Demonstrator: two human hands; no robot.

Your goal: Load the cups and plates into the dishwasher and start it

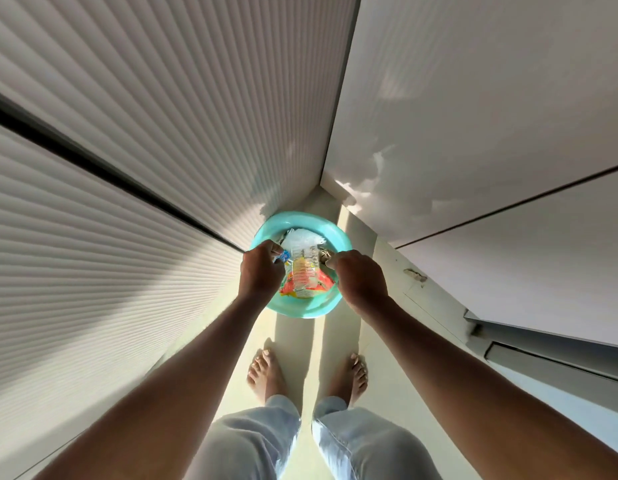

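No cup, plate or dishwasher shows in the head view. A round turquoise bin point(302, 221) stands on the floor in the corner, filled with rubbish: white paper point(300, 239) and an orange and red wrapper point(307, 280). My left hand point(260, 271) hovers over the bin's left side and pinches a small blue and white wrapper point(284, 256). My right hand point(361, 278) is over the bin's right rim with its fingers curled; anything inside them is hidden.
Ribbed white cabinet fronts point(110, 237) rise on the left and smooth white doors point(473, 133) on the right, leaving a narrow strip of pale floor point(300, 341). My bare feet point(266, 372) stand just behind the bin.
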